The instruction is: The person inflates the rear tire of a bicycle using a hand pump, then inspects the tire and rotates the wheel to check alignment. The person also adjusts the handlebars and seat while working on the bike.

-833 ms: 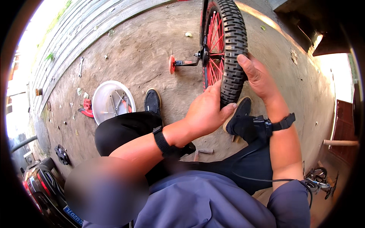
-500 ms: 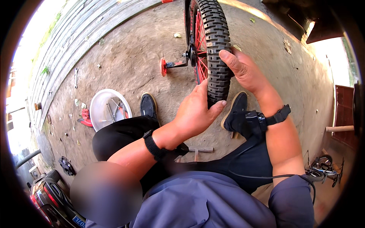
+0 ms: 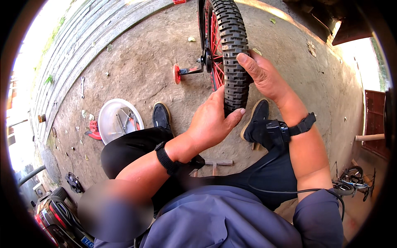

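A bicycle wheel with a knobby black tyre (image 3: 234, 41) and red spokes (image 3: 217, 37) stands upright in front of me. My left hand (image 3: 209, 118) holds its near lower part, the thumb across the tread and the fingers on the spoke side, partly hidden. Higher up, my right hand (image 3: 263, 74) grips the tyre's right side; its thumb lies on the tread and its other fingers are mostly out of sight behind. Left of the hub (image 3: 208, 60), a bracket carries a small red training wheel (image 3: 177, 73).
Tools lie in a white plastic basin (image 3: 106, 108) beside my left knee, with a red tool (image 3: 93, 131) next to it. A wrench (image 3: 82, 87) rests on the ground farther left. Another bicycle (image 3: 351, 182) stands at the right, and a vehicle (image 3: 53, 215) at the lower left.
The wheel and the surroundings have shifted very slightly in the picture. Both hands keep the same hold on the tyre.
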